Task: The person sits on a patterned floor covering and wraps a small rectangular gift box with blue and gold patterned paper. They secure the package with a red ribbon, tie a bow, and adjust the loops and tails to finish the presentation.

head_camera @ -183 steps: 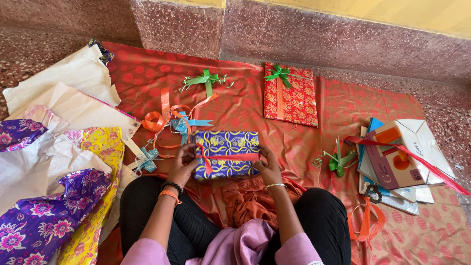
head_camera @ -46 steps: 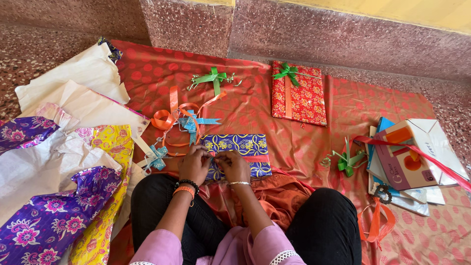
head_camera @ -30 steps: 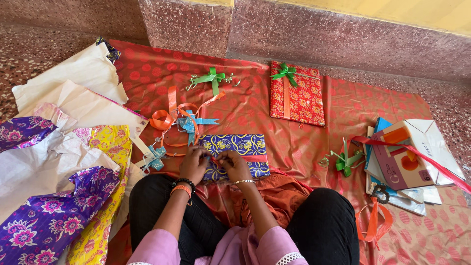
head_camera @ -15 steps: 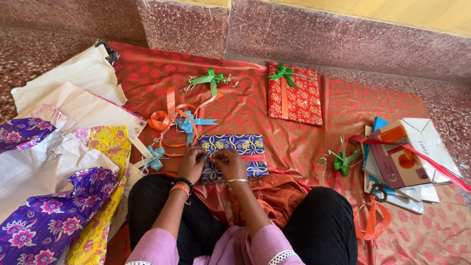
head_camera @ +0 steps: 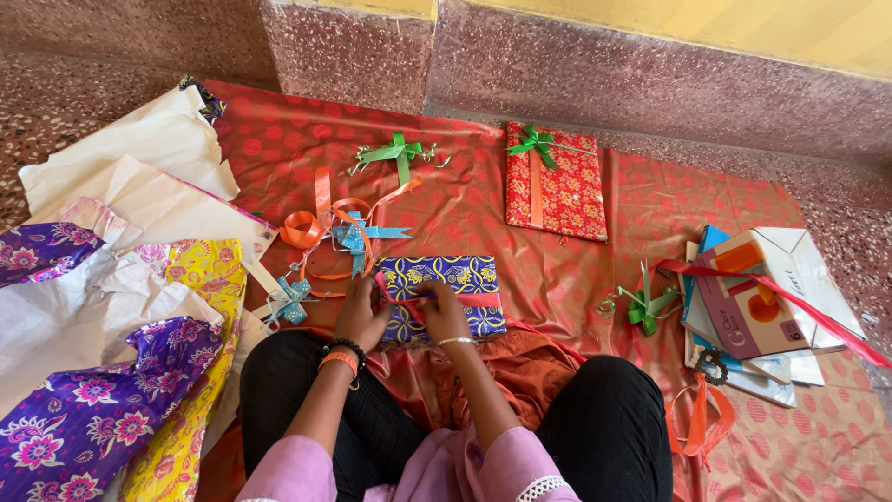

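Note:
A flat box wrapped in blue and yellow patterned paper (head_camera: 460, 279) lies on the red dotted sheet (head_camera: 446, 200) just in front of my knees. A red ribbon (head_camera: 483, 300) runs across it. My left hand (head_camera: 360, 311) and my right hand (head_camera: 441, 310) meet at the box's left end, fingers pinched on the ribbon's ends there. The knot itself is hidden by my fingers.
A red floral wrapped box with a green bow (head_camera: 555, 180) lies farther back. Loose bows and ribbons: green (head_camera: 398, 153), orange (head_camera: 321, 223), light blue (head_camera: 355, 234), green at right (head_camera: 646, 305). Sheets of wrapping paper (head_camera: 102, 325) pile up left; boxes and envelopes (head_camera: 762, 297) stack right.
Six seconds ago my hands held the box's two ends; they have since come together at its left end on the ribbon. In the last half second they shifted only slightly.

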